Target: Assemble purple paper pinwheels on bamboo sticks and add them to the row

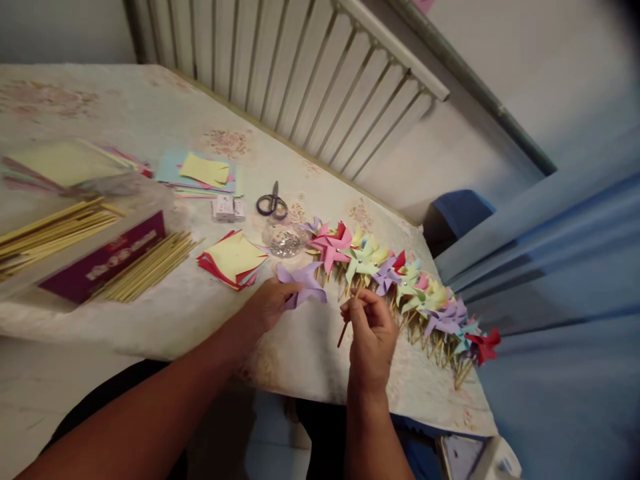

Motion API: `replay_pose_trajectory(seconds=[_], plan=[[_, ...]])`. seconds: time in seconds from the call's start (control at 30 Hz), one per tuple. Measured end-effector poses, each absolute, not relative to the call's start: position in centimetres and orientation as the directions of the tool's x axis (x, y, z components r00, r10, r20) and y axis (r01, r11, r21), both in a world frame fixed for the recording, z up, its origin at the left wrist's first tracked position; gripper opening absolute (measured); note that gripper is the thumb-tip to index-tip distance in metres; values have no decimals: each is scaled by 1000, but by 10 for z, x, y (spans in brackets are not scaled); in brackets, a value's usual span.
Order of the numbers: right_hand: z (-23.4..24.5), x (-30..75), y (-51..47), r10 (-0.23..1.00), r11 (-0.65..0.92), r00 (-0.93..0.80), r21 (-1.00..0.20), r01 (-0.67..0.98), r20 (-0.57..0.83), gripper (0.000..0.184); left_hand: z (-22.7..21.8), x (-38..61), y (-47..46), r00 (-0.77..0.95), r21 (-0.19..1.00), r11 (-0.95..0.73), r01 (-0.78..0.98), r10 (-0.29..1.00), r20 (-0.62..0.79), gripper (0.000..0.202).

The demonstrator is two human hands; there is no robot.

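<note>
My left hand (pixel 267 303) pinches a folded purple paper pinwheel (pixel 304 283) just above the table. Close beside it, my right hand (pixel 370 327) is closed on a thin wooden stick (pixel 345 328) that slants down and left from my fingers. The stick's upper end points toward the pinwheel but I cannot tell whether they touch. Just beyond both hands lies a row of finished paper pinwheels (pixel 400 280) in pink, green, purple, yellow and red, running to the table's right edge.
On the cloth-covered table (pixel 150 313) lie a stack of coloured paper squares (pixel 233 260), bundles of wooden sticks (pixel 145 270), a maroon box (pixel 103 263), scissors (pixel 273 203), a clear bag of pins (pixel 284 241) and more paper (pixel 200 173). A white radiator (pixel 320 73) stands behind.
</note>
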State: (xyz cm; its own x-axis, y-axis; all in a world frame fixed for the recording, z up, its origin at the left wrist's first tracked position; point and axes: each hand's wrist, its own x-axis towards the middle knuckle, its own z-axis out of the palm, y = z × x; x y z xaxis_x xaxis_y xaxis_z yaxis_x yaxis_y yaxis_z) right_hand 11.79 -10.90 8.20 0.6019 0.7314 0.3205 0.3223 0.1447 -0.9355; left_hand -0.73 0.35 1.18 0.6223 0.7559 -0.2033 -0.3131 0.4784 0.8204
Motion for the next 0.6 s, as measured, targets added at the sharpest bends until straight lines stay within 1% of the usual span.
replay_pose_trajectory(seconds=[0.07, 0.13, 0.23, 0.33, 0.4, 0.6], plan=[[70, 131, -100, 775, 111, 600, -978, 179, 197, 17, 11, -1, 5, 642, 713, 626, -315, 694, -326, 11], [58, 140, -92, 801, 105, 585, -992, 68, 125, 19, 13, 4, 5, 617, 660, 654, -369, 704, -353, 10], [45, 150, -84, 818, 93, 572, -995, -44, 51, 23, 15, 8, 6, 585, 630, 674, -385, 706, -398, 11], [39, 158, -82, 816, 65, 577, -994, -91, 1, 25, 15, 14, 6, 543, 623, 680, -388, 714, -441, 12], [39, 162, -82, 811, 56, 585, -992, -112, -20, 23, 14, 19, 6, 548, 625, 686, -372, 706, -449, 14], [44, 172, -84, 805, 76, 594, -988, -132, -18, 19, 13, 34, 3, 583, 626, 683, -376, 700, -413, 18]])
